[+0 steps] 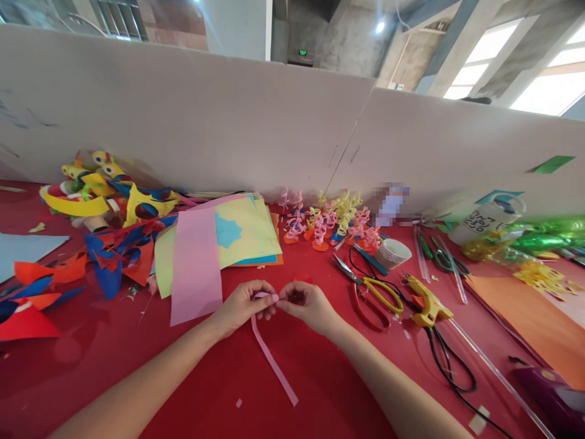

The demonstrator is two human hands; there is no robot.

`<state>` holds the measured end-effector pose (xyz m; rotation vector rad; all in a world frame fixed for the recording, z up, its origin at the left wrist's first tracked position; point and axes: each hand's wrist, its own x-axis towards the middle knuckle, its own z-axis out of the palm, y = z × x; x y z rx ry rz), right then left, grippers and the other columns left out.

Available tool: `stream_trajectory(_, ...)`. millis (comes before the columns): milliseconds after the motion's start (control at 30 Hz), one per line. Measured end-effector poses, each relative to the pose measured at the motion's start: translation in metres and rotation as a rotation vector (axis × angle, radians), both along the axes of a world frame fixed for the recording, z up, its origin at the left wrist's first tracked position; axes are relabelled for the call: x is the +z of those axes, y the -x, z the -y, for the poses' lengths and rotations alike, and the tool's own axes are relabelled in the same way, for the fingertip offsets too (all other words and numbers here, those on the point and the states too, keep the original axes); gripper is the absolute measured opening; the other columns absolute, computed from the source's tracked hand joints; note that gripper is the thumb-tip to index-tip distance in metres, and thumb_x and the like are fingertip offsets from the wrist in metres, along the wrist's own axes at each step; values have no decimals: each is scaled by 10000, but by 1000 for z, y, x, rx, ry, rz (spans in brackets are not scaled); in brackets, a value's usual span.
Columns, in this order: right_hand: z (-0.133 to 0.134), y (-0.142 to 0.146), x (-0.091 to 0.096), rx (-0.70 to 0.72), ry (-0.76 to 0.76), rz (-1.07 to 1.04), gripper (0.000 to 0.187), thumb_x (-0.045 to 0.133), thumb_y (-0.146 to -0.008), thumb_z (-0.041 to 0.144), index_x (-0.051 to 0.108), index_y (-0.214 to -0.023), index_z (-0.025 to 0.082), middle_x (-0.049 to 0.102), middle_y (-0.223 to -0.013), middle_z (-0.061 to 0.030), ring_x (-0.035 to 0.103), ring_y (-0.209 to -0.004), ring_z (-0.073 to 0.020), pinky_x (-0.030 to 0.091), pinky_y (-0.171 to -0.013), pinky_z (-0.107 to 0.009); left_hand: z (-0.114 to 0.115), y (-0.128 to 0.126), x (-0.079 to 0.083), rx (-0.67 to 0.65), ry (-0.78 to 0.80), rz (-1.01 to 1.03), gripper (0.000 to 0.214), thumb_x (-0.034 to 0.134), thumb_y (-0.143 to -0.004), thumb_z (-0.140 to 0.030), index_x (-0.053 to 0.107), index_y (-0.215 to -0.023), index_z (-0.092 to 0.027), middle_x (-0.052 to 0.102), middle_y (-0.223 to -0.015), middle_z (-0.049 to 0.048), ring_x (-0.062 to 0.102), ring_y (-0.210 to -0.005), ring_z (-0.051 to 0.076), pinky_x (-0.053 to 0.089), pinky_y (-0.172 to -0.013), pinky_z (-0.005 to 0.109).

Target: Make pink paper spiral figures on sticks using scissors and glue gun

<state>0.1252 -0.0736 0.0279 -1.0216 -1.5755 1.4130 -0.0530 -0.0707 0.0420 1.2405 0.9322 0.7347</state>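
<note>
A narrow pink paper strip point(273, 361) hangs from my left hand point(244, 306), whose thumb and fingers are closed on its upper part. My right hand point(307, 303) meets the left at the strip's top end, its thumb and forefinger pinched there. The strip's long tail slants down to the right over the red tabletop point(219, 384). Just behind my right fingers a small red paper piece point(303, 278) lies on the table. Left of my hands is a wide pink sheet point(194, 268) on top of yellow sheets point(247, 235).
Scissors point(365, 289) and a yellow glue gun point(427, 302) with a glue stick and cord lie at right. Small pink and yellow curled-paper pieces point(320, 228) stand behind, near a white cup point(393, 253). Cut-paper shapes point(109, 256) crowd the left; a white partition point(205, 122) stands behind.
</note>
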Motion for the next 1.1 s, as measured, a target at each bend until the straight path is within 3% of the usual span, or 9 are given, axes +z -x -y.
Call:
stream_trajectory(333, -2, -2, 4, 20, 43, -72, 305, 660, -699, 473, 579, -739, 182, 626, -691, -7, 598, -656, -142, 462, -636, -272, 0, 2, 8, -47, 11, -2, 212, 631, -774, -345, 594, -803, -138, 657, -695, 25, 623, -640, 129, 462, -585, 231)
stream_trajectory(467, -3, -4, 6, 35, 14, -17, 290, 587, -764, 467, 590, -741, 178, 602, -663, -7, 558, -615, -128, 432, -598, -258, -1, 1, 8, -49, -8, -35, 230, 633, -765, -364, 591, -782, -139, 660, -690, 24, 619, -620, 128, 463, -566, 232)
stream_trajectory(733, -6, -5, -1, 12, 37, 47, 251, 638, -714, 427, 600, -706, 179, 604, -661, -6, 551, -608, -133, 422, -601, -264, 1, 1, 9, -79, -16, -90, 225, 617, -763, -363, 599, -776, -139, 672, -691, 36, 630, -608, 142, 465, -542, 239)
stream_trajectory(933, -9, -6, -4, 6, 86, 21, 338, 624, -703, 516, 587, -705, 180, 544, -597, 20, 484, -534, -111, 380, -541, -253, -1, 1, 12, -12, 31, -99, 233, 550, -785, -362, 620, -767, -140, 664, -655, 38, 607, -576, 133, 446, -539, 238)
stream_trajectory(1100, -10, -6, -5, 25, 133, 2, 397, 625, -678, 569, 574, -711, 177, 534, -598, 21, 482, -536, -110, 385, -562, -258, -4, 4, 12, -2, -73, -231, 175, 556, -756, -312, 626, -750, -152, 624, -604, 5, 557, -541, 119, 420, -530, 231)
